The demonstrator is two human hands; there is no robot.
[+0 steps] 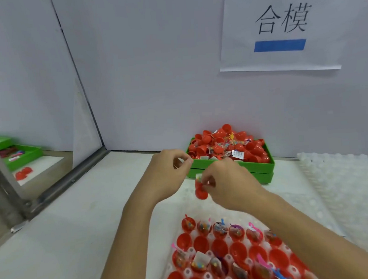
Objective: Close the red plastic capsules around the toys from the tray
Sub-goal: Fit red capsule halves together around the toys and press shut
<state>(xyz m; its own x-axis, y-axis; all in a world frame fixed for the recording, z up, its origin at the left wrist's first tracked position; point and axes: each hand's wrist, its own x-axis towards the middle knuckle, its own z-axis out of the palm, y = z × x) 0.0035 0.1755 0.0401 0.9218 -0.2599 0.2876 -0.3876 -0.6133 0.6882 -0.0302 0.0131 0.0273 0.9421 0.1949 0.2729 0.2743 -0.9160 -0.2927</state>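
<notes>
Left hand grip curled, pinching something too small to tell. Right hand grip holds red capsule above white tray of red halves, some with bagged toys. Green bin behind, heaped with capsules, on desk.

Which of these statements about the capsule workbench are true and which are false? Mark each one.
1. The right hand holds a red capsule. True.
2. The green bin is empty. False: it is heaped with red capsule halves and toy packets.
3. The white tray holds red halves, some with toys inside. True.
4. The left hand rests flat on the table. False: it is raised, fingers curled.
5. The wall sign has a red bar. False: the bar is blue.
</notes>
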